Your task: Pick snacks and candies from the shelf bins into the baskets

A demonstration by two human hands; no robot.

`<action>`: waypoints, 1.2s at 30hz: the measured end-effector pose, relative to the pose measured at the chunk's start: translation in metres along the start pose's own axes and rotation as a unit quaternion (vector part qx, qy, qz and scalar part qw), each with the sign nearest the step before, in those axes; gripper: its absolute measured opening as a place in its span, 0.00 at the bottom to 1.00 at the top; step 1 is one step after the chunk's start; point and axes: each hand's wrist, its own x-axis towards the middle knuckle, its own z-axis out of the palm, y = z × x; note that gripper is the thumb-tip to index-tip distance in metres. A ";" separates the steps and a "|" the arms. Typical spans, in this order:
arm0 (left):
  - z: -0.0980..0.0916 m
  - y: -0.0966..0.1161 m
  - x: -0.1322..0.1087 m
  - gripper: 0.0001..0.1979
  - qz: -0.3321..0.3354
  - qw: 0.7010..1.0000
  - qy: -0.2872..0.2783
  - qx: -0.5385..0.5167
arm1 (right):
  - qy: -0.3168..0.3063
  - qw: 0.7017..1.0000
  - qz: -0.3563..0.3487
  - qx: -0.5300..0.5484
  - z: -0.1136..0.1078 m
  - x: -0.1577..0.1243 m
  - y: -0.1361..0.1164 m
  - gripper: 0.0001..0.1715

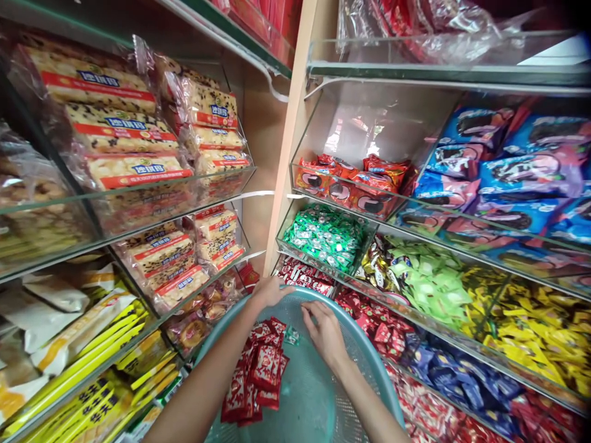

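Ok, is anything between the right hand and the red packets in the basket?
Only a small green packet, lying beside the red packets on the side toward the right hand; nothing else visible stands between them.

A teal basin [307, 394] carries red packets [266, 364] and a small green packet [292, 336].

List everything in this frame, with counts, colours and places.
Basin: one, teal, bottom centre
Packets: several, red-white, inside basin
Small wrapper: one or more, green, beside packets
Long pastries: many, cream, left shelves
Round pastries: several, brown, below those
Packages: several, yellow, lower left
Snack packs: many, blue or red, right shelf
Candies: many, green, yellow, blue, red, right shelves
Plastic wrapping: some, clear, top right
Shelves: several, clear, left and right
Left hand: one, at basin's far rim
Right hand: one, over basin's far side
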 end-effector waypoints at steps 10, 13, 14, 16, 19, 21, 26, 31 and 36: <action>-0.013 0.012 -0.003 0.29 0.024 1.000 0.014 -0.006 | -0.042 0.986 0.053 -0.152 0.007 0.043 0.018 0.24; -0.021 0.015 -0.007 0.25 0.018 1.000 -0.015 0.006 | -0.053 0.985 0.085 -0.138 0.010 0.047 0.017 0.25; -0.026 0.016 -0.011 0.23 0.025 0.999 -0.023 0.008 | -0.055 0.985 0.090 -0.133 0.010 0.047 0.017 0.25; -0.041 0.013 -0.025 0.24 0.057 0.998 -0.020 0.004 | -0.061 0.984 0.101 -0.130 0.010 0.046 0.019 0.25; -0.064 -0.004 -0.068 0.25 0.080 0.996 0.037 -0.009 | -0.070 0.981 0.124 -0.131 0.008 0.043 0.025 0.26; -0.069 -0.025 -0.110 0.23 0.076 0.992 0.102 -0.008 | -0.074 0.980 0.133 -0.131 0.007 0.042 0.030 0.26; -0.029 -0.095 -0.221 0.19 0.075 0.949 0.301 0.057 | -0.084 0.980 0.124 -0.134 0.007 0.042 0.037 0.27; 0.023 -0.138 -0.271 0.27 0.006 0.928 0.286 0.237 | -0.092 0.980 0.101 -0.143 0.014 0.047 0.028 0.27; 0.024 -0.144 -0.270 0.27 -0.085 0.916 0.241 0.310 | -0.105 0.984 0.060 -0.131 0.025 0.051 0.010 0.26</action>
